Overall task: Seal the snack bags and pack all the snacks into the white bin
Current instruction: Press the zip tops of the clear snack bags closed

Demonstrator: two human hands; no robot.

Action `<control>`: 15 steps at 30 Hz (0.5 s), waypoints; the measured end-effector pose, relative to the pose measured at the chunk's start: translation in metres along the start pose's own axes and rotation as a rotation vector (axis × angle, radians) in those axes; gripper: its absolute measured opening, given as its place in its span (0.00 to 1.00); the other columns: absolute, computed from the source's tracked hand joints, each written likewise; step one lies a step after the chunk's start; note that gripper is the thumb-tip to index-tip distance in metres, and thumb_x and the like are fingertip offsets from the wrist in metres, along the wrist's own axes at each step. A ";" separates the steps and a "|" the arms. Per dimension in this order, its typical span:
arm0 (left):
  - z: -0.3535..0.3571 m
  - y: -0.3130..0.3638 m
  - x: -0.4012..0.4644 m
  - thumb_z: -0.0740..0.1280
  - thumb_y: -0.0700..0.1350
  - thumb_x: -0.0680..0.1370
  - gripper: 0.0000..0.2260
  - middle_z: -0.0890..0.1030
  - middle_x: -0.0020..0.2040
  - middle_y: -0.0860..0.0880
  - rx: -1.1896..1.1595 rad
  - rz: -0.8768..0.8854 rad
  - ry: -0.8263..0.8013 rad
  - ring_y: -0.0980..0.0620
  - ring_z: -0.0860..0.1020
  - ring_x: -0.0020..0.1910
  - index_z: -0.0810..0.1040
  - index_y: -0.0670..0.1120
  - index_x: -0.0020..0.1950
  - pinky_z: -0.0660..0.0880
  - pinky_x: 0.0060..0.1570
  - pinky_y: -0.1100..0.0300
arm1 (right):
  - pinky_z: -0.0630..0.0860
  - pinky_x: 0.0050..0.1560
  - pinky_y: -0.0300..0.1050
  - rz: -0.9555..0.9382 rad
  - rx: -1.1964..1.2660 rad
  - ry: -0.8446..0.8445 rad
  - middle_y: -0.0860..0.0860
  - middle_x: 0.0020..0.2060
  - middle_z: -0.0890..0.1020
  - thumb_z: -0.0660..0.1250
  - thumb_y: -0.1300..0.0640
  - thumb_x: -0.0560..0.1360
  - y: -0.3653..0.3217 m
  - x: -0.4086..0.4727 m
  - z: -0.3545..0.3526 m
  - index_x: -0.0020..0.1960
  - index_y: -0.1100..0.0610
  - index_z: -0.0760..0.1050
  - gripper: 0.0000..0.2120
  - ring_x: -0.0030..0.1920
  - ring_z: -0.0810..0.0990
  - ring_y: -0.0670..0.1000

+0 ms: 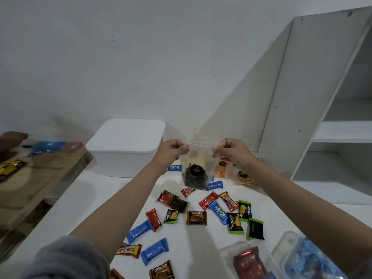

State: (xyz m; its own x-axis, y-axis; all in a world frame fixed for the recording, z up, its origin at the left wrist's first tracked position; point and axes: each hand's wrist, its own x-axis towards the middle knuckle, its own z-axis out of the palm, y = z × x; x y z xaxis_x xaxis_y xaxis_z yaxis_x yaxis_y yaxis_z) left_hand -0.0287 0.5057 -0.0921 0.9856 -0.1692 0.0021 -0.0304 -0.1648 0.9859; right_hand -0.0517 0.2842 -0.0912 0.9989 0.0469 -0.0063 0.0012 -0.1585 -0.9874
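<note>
I hold a clear zip bag (196, 174) of dark snacks up above the white table. My left hand (172, 151) pinches the left end of its top strip and my right hand (231, 151) pinches the right end. The white bin (124, 146) stands behind and to the left, with its lid on. Two more clear bags lie behind the held one, an orange snack bag (221, 170) and a tan nut bag (244, 179). Several wrapped snacks (196, 218) in red, blue, green and brown lie scattered on the table in front.
Two clear plastic boxes sit at the front right, one with red wrappers (248, 262) and one with blue ones (308, 258). A white shelf unit (332, 117) rises at the right. A wooden bench (30, 178) at the left carries a yellow toy car (10, 167).
</note>
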 end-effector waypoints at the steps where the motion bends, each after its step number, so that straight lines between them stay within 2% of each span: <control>1: 0.001 0.000 0.000 0.68 0.43 0.77 0.04 0.80 0.42 0.49 -0.038 -0.012 0.002 0.62 0.80 0.38 0.77 0.47 0.42 0.73 0.45 0.61 | 0.77 0.51 0.50 -0.001 -0.037 -0.025 0.54 0.38 0.84 0.72 0.60 0.71 -0.001 -0.001 -0.001 0.38 0.57 0.76 0.06 0.44 0.82 0.54; 3: 0.002 -0.001 0.001 0.66 0.44 0.78 0.05 0.79 0.41 0.50 -0.083 -0.027 0.009 0.58 0.80 0.40 0.77 0.48 0.42 0.71 0.45 0.57 | 0.78 0.49 0.46 -0.015 -0.097 -0.078 0.55 0.39 0.83 0.72 0.62 0.72 -0.002 -0.002 -0.002 0.41 0.57 0.77 0.04 0.42 0.81 0.53; 5: 0.004 0.000 0.003 0.66 0.44 0.78 0.06 0.78 0.38 0.51 -0.049 -0.010 0.007 0.57 0.79 0.39 0.76 0.49 0.40 0.68 0.42 0.58 | 0.79 0.48 0.45 -0.031 -0.132 -0.123 0.55 0.41 0.82 0.71 0.62 0.72 -0.006 -0.004 -0.001 0.44 0.58 0.78 0.03 0.41 0.81 0.52; 7: 0.007 0.001 0.001 0.66 0.41 0.78 0.09 0.77 0.37 0.51 -0.004 0.034 -0.023 0.61 0.79 0.35 0.74 0.48 0.38 0.68 0.37 0.63 | 0.78 0.46 0.43 -0.037 -0.176 -0.154 0.53 0.41 0.83 0.69 0.60 0.74 -0.011 -0.005 0.004 0.46 0.58 0.79 0.03 0.40 0.81 0.49; 9: 0.010 0.002 0.000 0.65 0.37 0.78 0.11 0.76 0.36 0.49 0.005 0.073 -0.057 0.60 0.78 0.34 0.72 0.46 0.36 0.69 0.34 0.69 | 0.78 0.44 0.42 -0.028 -0.213 -0.178 0.51 0.40 0.83 0.69 0.57 0.75 -0.014 -0.006 0.009 0.46 0.57 0.80 0.04 0.38 0.81 0.46; 11: 0.012 0.001 0.000 0.64 0.35 0.78 0.12 0.76 0.36 0.48 -0.012 0.092 -0.080 0.56 0.76 0.36 0.73 0.46 0.36 0.70 0.34 0.70 | 0.78 0.41 0.38 -0.023 -0.228 -0.208 0.51 0.39 0.83 0.68 0.57 0.75 -0.015 -0.007 0.014 0.45 0.58 0.80 0.04 0.36 0.81 0.43; 15: 0.014 -0.002 0.001 0.64 0.35 0.78 0.12 0.78 0.34 0.50 -0.045 0.104 -0.071 0.58 0.76 0.35 0.73 0.46 0.36 0.71 0.37 0.69 | 0.79 0.40 0.39 -0.005 -0.189 -0.216 0.52 0.37 0.83 0.67 0.60 0.76 -0.016 -0.008 0.022 0.43 0.59 0.80 0.05 0.36 0.82 0.44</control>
State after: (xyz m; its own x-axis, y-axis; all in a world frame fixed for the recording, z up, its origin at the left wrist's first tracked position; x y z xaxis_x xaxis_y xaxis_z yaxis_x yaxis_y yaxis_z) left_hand -0.0303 0.4923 -0.0964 0.9632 -0.2520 0.0939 -0.1223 -0.0995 0.9875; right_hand -0.0604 0.3077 -0.0793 0.9655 0.2544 -0.0547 0.0356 -0.3376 -0.9406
